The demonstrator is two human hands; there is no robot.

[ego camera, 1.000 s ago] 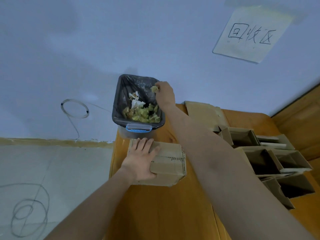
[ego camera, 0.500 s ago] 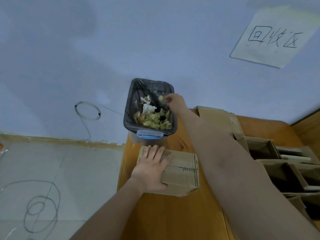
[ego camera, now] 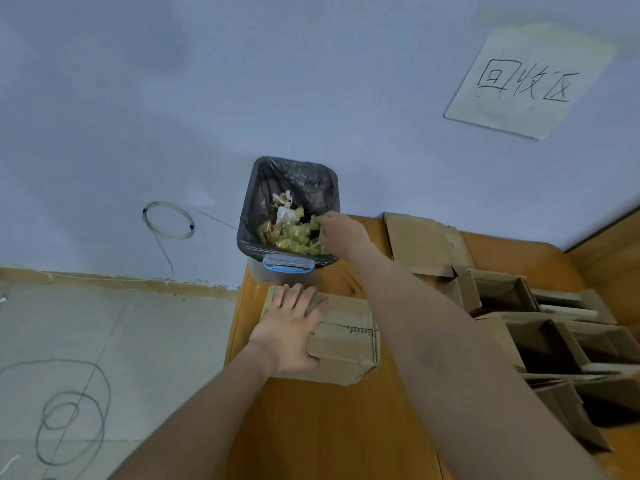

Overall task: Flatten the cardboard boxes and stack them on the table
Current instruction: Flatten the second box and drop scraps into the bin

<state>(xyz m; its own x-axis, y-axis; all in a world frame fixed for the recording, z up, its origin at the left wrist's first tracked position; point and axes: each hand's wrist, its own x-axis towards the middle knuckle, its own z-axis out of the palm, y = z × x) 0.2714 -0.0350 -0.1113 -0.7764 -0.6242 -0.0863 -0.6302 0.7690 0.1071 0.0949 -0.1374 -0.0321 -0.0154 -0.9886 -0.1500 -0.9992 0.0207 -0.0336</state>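
Clearing scraps: our right hand (ego camera: 341, 233) reaches into the bin (ego camera: 251, 216), grip unclear; left hand (ego camera: 291, 332) flat, open on the box (ego camera: 349, 344) at 6 o'clock. Next: flatten it.

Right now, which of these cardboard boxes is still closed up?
The closed box under the left hand, near the bin. The boxes at right gape open.

My closed brown cardboard box (ego camera: 341, 337) lies near the wooden table's (ego camera: 311, 431) left edge. A flattened box (ego camera: 419, 244) lies at the rear; several open boxes (ego camera: 498, 292) crowd the right side.
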